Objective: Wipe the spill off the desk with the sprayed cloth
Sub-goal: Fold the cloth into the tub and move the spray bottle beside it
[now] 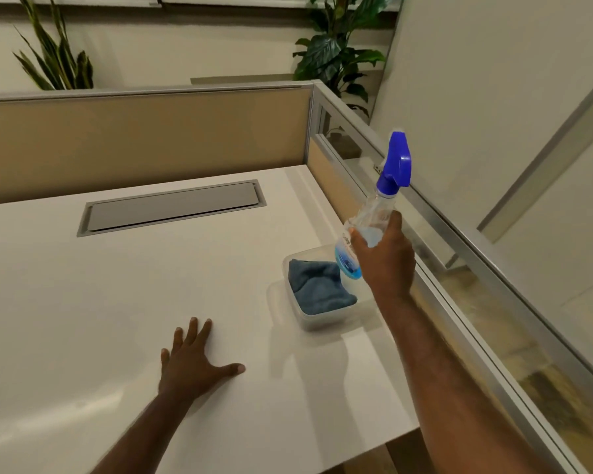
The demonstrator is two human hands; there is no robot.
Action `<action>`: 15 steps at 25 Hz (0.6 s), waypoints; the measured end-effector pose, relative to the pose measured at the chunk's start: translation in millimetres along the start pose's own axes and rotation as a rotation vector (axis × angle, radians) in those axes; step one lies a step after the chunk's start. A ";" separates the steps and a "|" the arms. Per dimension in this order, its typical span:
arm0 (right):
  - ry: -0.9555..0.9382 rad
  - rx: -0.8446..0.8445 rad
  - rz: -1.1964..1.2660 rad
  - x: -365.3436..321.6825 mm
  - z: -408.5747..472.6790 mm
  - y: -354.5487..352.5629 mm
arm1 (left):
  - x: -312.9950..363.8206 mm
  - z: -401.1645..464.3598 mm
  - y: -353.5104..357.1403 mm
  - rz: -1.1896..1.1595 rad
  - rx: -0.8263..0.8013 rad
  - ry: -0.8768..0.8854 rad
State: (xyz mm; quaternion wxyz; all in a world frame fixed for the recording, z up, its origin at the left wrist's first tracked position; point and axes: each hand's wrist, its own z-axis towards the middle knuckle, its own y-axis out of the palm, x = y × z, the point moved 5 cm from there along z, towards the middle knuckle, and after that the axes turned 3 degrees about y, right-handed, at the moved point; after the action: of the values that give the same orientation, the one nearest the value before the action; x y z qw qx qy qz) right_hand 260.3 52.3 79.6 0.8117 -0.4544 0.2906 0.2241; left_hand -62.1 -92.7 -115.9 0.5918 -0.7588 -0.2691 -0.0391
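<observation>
A folded blue cloth (317, 284) lies in a clear plastic tub (314, 323) near the right edge of the white desk (83, 302). My right hand (386, 260) grips a clear spray bottle (374, 213) with a blue trigger head, held in the air just above and to the right of the tub. My left hand (194, 360) rests flat on the desk, fingers spread, to the left of the tub. I cannot make out any spill on the desk surface.
A grey cable hatch (172, 206) is set into the desk at the back. Tan partition panels (144, 138) with metal rails close off the back and right sides. Potted plants (336, 53) stand behind the partition.
</observation>
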 end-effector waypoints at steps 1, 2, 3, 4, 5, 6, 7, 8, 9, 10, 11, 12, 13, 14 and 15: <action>0.015 -0.006 -0.014 9.3 1.1 0.7 | -0.1 0.3 0.3 -0.003 -0.001 0.001; 0.030 -0.020 -0.029 17.5 0.9 3.0 | 0.2 0.5 0.0 -0.006 0.000 0.001; 0.045 -0.036 -0.043 25.7 0.3 6.7 | 0.2 0.5 -0.1 -0.009 0.000 0.000; 0.064 -0.060 -0.057 32.5 -0.8 11.2 | 0.4 0.4 -0.5 -0.016 -0.003 -0.002; 0.077 -0.085 -0.065 39.3 -2.1 16.1 | 0.4 0.3 -0.7 -0.019 -0.005 -0.004; 0.089 -0.115 -0.066 45.5 -3.9 21.0 | 0.6 0.4 -1.0 -0.020 -0.007 -0.006; 0.092 -0.136 -0.061 51.2 -6.0 25.8 | 0.7 0.1 -1.5 -0.019 -0.007 -0.007; 0.099 -0.154 -0.061 55.8 -8.6 29.4 | 1.1 -0.5 -1.7 -0.018 -0.010 -0.008; 0.098 -0.159 -0.064 60.4 -10.6 32.4 | 1.6 -0.8 -1.9 -0.019 -0.010 -0.009; 0.103 -0.165 -0.071 63.8 -12.7 34.6 | 1.9 -1.1 -2.3 -0.016 -0.011 -0.011; 0.107 -0.161 -0.070 68.6 -13.7 36.7 | 2.1 -1.0 -2.3 -0.016 -0.011 -0.007; 0.126 -0.161 -0.063 71.4 -14.6 37.1 | 2.6 -1.5 -3.0 -0.014 -0.009 -0.007; 0.148 -0.160 -0.046 75.1 -14.2 37.6 | 2.7 -1.7 -3.3 -0.018 -0.006 -0.007; 0.174 -0.161 -0.028 77.7 -13.7 37.0 | 2.6 -1.9 -3.8 -0.024 -0.006 -0.009; 0.184 -0.156 -0.007 80.9 -12.7 36.9 | 2.2 -2.2 -4.0 -0.028 -0.007 -0.007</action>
State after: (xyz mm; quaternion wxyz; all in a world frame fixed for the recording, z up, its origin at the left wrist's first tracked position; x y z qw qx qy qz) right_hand 292.8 67.3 -2.8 0.7446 -0.5357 0.3442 0.2004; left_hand -61.4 -93.3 -110.8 0.5874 -0.7573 -0.2817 -0.0455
